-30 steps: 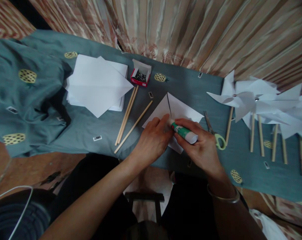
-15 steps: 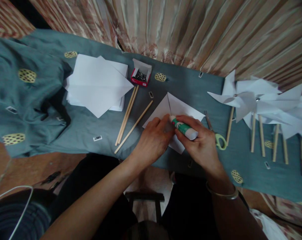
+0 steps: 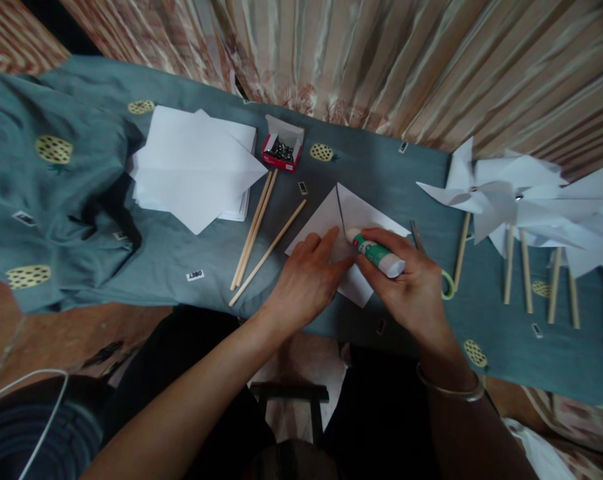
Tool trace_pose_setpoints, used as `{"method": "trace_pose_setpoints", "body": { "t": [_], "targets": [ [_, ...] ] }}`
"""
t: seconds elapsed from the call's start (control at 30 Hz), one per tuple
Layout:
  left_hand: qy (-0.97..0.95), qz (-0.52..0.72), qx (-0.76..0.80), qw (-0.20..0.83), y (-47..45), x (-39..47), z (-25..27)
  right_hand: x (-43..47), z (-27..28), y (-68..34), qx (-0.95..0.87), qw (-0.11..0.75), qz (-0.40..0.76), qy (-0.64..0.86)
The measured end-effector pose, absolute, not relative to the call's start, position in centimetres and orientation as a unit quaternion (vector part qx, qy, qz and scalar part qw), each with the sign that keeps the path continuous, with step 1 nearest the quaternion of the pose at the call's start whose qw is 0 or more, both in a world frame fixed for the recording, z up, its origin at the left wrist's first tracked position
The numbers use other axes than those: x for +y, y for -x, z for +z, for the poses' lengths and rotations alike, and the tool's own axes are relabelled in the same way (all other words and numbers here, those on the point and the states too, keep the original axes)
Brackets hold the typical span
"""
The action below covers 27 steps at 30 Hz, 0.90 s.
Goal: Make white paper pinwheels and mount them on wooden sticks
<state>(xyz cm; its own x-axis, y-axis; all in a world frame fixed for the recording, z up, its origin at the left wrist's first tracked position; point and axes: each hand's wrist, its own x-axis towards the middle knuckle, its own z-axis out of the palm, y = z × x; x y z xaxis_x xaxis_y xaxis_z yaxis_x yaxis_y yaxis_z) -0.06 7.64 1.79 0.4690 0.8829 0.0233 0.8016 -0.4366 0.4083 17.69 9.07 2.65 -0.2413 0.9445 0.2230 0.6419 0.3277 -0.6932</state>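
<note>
Paper (image 3: 326, 215), head view: folded, lying on the cloth (image 3: 181, 257)
Left hand (image 3: 310, 270): fingers half spread, pressing the paper, gripping nothing
Right hand (image 3: 415, 283): wrapped round the glue stick (image 3: 375, 253), tip near the paper's middle
Sticky left hand: so near, the glue stick could smear it
Paper slide: pushing too hard might drag or crinkle it

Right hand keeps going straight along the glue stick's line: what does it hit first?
Most likely the left hand: its fingers lie just ahead of the glue stick in the right hand. Height is unclear; the tip might skim over.
</note>
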Motion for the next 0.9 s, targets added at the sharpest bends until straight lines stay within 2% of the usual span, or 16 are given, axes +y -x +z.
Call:
{"method": "trace_pose_setpoints", "body": {
  "t": [0.9],
  "targets": [
    [-0.842,0.121,0.5,0.164,-0.01,7.76,1.75,9.32,2.83,-16.94,-0.754,0.313,0.229,0.53]
  ]
}}
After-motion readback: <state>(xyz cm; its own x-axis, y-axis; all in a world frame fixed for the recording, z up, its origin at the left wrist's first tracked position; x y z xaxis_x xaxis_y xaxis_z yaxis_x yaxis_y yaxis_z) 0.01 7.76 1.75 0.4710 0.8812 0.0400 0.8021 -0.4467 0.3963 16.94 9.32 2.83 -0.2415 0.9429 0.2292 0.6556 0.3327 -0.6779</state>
